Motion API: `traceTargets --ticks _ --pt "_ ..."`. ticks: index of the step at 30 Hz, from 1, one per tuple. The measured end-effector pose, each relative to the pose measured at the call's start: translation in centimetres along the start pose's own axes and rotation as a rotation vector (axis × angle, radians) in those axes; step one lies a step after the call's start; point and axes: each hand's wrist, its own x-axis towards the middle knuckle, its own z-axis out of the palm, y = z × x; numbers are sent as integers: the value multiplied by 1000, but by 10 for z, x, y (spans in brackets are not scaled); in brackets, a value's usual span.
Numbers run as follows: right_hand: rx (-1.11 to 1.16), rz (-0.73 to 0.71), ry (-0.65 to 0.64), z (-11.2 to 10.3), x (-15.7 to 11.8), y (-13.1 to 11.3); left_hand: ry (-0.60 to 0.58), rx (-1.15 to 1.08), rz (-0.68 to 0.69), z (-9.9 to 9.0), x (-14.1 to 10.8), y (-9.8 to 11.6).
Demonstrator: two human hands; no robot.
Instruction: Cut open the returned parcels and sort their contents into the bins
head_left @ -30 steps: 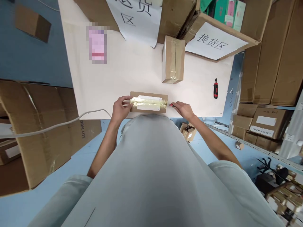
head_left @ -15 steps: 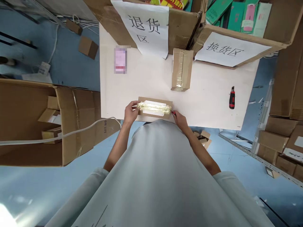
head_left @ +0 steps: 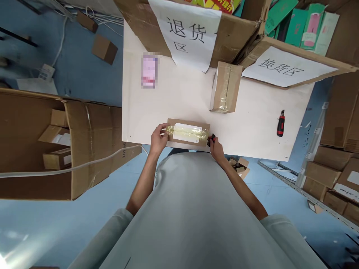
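A long, flat cardboard box [head_left: 188, 132] lies at the table's front edge, with a white label and shiny clear tape along its top. My left hand [head_left: 159, 137] grips the box's left end, thumb and fingers curled against it. At the right end, my right hand [head_left: 216, 146] is closed around a small black-and-red utility knife [head_left: 211, 139]. The knife is close to the taped end; its blade is too small to make out. A second red-and-black utility knife [head_left: 281, 123] lies farther right on the table.
A taped carton [head_left: 229, 87] stands behind the flat box. Two large open boxes with paper signs [head_left: 190, 31] line the table's back, holding packages. A blurred pink item [head_left: 149, 71] lies back left. A big open carton [head_left: 92, 142] stands left, a white cable [head_left: 106, 156] crossing it.
The view has shifted, so the table appears slightly lower and to the right. More of the black-and-red knife shows in my right hand. My left hand stays at the box's left end.
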Motion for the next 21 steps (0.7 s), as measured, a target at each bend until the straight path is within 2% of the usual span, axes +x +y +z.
traceTargets --ticks 6,9,12,15,17,21 --pt "22 127 138 10 -17 -40 -55 -65 -13 -33 8 -20" --pt "9 171 212 17 -17 -69 6 -20 41 -46 10 -29" --pt "-7 154 277 20 -15 -100 79 71 92 -53 13 -38" --pt "-23 105 325 17 -13 -130 82 87 114 -52 18 -47" --pt "-43 70 363 12 -10 -147 47 62 109 -45 21 -51" --pt "-127 -20 446 -2 -4 -172 -161 -28 72 -18 25 -53"
